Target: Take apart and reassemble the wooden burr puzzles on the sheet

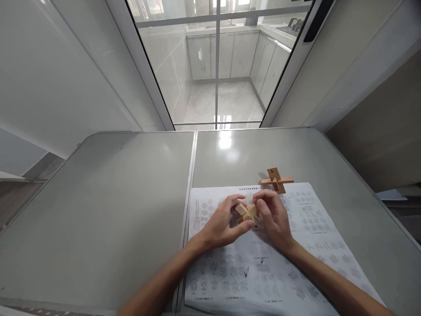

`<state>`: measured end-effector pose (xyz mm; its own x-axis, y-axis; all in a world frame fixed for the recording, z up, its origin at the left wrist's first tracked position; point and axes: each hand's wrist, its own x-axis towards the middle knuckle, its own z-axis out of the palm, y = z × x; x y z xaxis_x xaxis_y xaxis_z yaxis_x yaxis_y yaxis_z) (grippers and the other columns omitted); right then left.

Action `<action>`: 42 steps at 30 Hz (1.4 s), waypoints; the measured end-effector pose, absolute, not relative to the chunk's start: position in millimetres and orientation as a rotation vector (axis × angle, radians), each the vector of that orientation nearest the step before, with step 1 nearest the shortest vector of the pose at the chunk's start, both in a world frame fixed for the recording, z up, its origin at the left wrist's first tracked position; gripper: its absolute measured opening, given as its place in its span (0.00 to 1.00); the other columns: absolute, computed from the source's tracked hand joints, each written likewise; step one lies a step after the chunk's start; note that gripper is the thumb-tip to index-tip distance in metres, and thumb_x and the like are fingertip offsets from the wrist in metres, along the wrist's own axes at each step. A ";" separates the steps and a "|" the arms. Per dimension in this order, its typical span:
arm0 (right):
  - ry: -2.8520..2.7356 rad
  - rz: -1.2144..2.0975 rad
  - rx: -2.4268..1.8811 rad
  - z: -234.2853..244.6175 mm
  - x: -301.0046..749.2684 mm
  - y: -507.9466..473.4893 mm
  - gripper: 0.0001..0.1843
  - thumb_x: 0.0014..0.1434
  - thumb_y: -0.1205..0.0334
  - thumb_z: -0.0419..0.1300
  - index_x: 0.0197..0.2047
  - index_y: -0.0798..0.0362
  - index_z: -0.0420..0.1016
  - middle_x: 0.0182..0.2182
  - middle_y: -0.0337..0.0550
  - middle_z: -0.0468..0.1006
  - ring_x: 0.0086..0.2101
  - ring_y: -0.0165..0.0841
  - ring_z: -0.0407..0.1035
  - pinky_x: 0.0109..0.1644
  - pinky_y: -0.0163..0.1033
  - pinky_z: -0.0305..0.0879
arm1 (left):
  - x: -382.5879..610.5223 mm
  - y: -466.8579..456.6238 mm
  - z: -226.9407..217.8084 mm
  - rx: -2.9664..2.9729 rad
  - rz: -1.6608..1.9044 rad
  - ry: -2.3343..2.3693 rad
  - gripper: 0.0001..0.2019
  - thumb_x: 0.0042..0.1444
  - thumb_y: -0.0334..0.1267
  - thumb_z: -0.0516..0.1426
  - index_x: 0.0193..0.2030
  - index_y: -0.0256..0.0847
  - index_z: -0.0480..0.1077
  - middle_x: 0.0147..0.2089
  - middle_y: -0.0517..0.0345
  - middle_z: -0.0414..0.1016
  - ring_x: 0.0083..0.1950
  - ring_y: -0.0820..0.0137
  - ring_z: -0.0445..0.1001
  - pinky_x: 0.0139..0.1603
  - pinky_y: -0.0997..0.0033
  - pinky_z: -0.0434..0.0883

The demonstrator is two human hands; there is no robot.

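Observation:
Between my two hands is a wooden interlocking puzzle (pixel 249 212), made of pale short blocks crossing one another. My left hand (pixel 226 221) grips it from the left, thumb along the near side and fingers round the far side. On the right, my right hand (pixel 273 216) has its fingers and thumb bent in against the puzzle's right side. Parts of the puzzle are hidden by the fingers. Under both hands lies a large printed instruction sheet (pixel 237 281) with rows of small diagrams. Just beyond my right hand, at the sheet's far edge, sits a second wooden cross-shaped puzzle (pixel 276 180) marked "2".
The grey folding table (pixel 131 210) has a metal seam (pixel 189 188) running front to back left of the sheet. Past its far edge stands a glass door (pixel 217 66) with metal bars. White panels rise at the left, and a wall is at the right.

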<state>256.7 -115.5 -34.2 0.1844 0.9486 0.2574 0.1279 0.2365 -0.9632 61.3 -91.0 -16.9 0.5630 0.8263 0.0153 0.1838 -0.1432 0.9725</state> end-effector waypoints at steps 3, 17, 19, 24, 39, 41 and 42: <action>-1.094 1.004 -1.193 -32.3 256.5 -110.9 0.11 0.76 0.48 0.58 0.48 0.46 0.73 0.37 0.38 0.74 0.29 0.32 0.69 0.32 0.37 0.69 | 61.4 -90.4 -20.9 1.622 0.848 0.938 0.32 0.63 0.46 0.69 0.70 0.46 0.62 0.66 0.41 0.73 0.62 0.54 0.77 0.64 0.51 0.75; -1.499 1.379 -1.092 -23.7 266.7 -100.4 0.23 0.79 0.41 0.51 0.44 0.50 0.73 0.25 0.36 0.71 0.27 0.33 0.65 0.35 0.40 0.64 | 53.3 -82.1 -26.9 1.711 1.008 0.845 0.38 0.62 0.41 0.71 0.73 0.52 0.57 0.73 0.45 0.68 0.75 0.52 0.70 0.76 0.44 0.69; -1.531 1.502 -1.005 -23.7 273.7 -95.8 0.23 0.79 0.41 0.51 0.45 0.51 0.74 0.26 0.37 0.72 0.28 0.33 0.65 0.35 0.39 0.64 | 53.2 -82.0 -25.0 1.745 1.030 0.830 0.37 0.62 0.41 0.71 0.72 0.50 0.58 0.72 0.45 0.69 0.74 0.52 0.71 0.75 0.44 0.70; -1.620 1.738 -0.845 -26.3 293.4 -83.3 0.20 0.78 0.43 0.56 0.50 0.53 0.75 0.32 0.40 0.77 0.27 0.30 0.66 0.34 0.38 0.66 | 53.5 -81.3 -18.8 1.767 1.037 0.793 0.39 0.58 0.42 0.74 0.71 0.49 0.60 0.69 0.44 0.73 0.70 0.52 0.75 0.74 0.43 0.71; -1.624 1.586 -0.945 -29.5 293.3 -85.5 0.17 0.75 0.45 0.62 0.49 0.52 0.77 0.30 0.39 0.75 0.28 0.31 0.68 0.33 0.37 0.65 | 53.5 -79.1 -14.1 1.762 1.021 0.729 0.34 0.58 0.38 0.73 0.67 0.47 0.63 0.66 0.46 0.76 0.69 0.55 0.76 0.74 0.45 0.72; -1.637 1.532 -0.963 -30.0 290.6 -88.1 0.17 0.76 0.46 0.61 0.52 0.52 0.77 0.29 0.39 0.75 0.29 0.32 0.69 0.35 0.38 0.66 | 53.1 -78.7 -14.4 1.768 1.020 0.746 0.34 0.59 0.37 0.73 0.67 0.47 0.63 0.67 0.46 0.76 0.69 0.55 0.76 0.74 0.46 0.72; -1.638 1.508 -0.966 -30.3 289.0 -89.5 0.17 0.76 0.47 0.59 0.52 0.52 0.77 0.29 0.39 0.76 0.30 0.33 0.70 0.36 0.39 0.67 | 52.7 -78.6 -14.7 1.769 1.021 0.752 0.34 0.59 0.37 0.72 0.67 0.47 0.63 0.67 0.46 0.76 0.69 0.55 0.76 0.74 0.46 0.72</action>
<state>289.0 -89.5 -30.3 -0.4771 0.8788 0.0084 0.0639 0.0442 -0.9970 52.7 -78.6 -14.7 0.4670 0.8264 0.3145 0.0555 -0.3823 0.9224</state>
